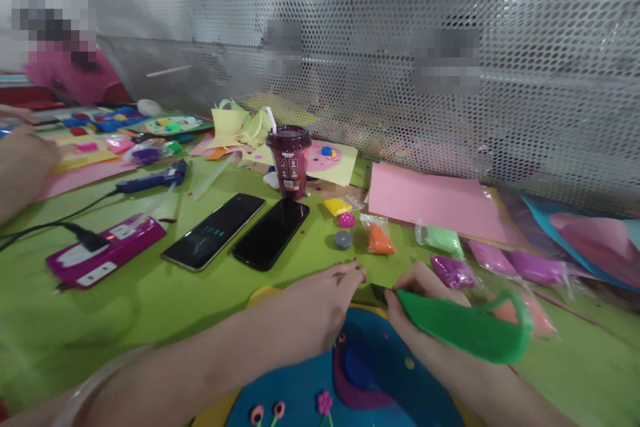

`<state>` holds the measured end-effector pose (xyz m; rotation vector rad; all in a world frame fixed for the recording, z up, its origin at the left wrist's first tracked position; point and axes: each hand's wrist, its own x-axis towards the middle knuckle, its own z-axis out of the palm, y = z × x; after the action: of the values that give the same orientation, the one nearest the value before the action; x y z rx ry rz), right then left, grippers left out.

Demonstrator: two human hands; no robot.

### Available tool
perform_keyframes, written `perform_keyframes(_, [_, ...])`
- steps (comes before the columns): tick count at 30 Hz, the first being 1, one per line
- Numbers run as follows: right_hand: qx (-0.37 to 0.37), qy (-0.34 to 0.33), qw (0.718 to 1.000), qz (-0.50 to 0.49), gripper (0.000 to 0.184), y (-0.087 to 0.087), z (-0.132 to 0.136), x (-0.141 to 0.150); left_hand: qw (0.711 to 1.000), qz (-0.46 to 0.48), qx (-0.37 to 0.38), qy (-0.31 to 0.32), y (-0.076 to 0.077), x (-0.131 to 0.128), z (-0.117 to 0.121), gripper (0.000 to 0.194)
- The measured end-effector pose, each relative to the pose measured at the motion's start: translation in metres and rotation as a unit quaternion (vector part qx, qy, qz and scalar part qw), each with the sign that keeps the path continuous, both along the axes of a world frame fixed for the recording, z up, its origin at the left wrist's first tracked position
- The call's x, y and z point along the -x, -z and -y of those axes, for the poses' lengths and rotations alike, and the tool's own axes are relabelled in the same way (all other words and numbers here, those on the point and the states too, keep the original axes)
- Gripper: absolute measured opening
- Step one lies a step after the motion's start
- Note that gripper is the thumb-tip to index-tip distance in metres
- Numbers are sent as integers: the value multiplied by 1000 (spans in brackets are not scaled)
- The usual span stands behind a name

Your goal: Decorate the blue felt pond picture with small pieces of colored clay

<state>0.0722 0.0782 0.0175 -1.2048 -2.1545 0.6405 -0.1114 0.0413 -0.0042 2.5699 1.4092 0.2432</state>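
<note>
My right hand (425,307) grips a green-handled tool (460,323) with a short dark tip and a loop at its other end; its exact kind is unclear. The tip points left, close to the fingers of my left hand (340,290). Those left fingers are drawn together, and whatever they pinch is too small to make out. Below both hands lies a blue clay picture (295,390) with a yellow edge. It bears a purple curved shape (350,390), a pink flower (325,403) and small round pieces. My forearms and hands hide part of it.
Ahead are two phones (215,232) (273,235), a lidded maroon cup (291,163) and bags of coloured clay (381,238). Pink paper (430,203) lies behind. A power strip (107,250) and glue gun (153,178) are left, near another person's arm (25,167). Perforated metal stands behind.
</note>
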Motion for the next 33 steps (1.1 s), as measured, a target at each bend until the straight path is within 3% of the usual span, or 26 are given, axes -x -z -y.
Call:
perform_keyframes(3, [-19,-3,1000,-9,16,-8,-3,-5,999,41,8,-5,0,0,-2,52])
perform_keyframes(5, [-40,-40,998,-4,13,-19,-9,-11,997,74,14,-17,-1,0,-3,58])
perform_keyframes(9, [-20,-152,987,49,11,-39,-21,-24,994,102,23,-35,0,-2,-4,60])
perform_keyframes(11, [-25,-142,988,56,11,-42,-24,-26,995,94,18,-24,1,-3,-5,59])
perform_keyframes(15, [-38,-66,997,12,13,-31,-24,-22,999,43,-7,19,3,-4,-6,57])
perform_keyframes(21, [-17,-92,996,-2,16,-9,-22,-17,999,46,12,1,-5,-7,-6,47])
perform_keyframes(29, [-16,-103,995,5,15,-12,-17,-17,998,61,20,-1,-4,-7,-5,48])
perform_keyframes(33, [-31,-92,995,5,16,-6,-14,-16,999,51,-2,1,-5,-7,-4,52])
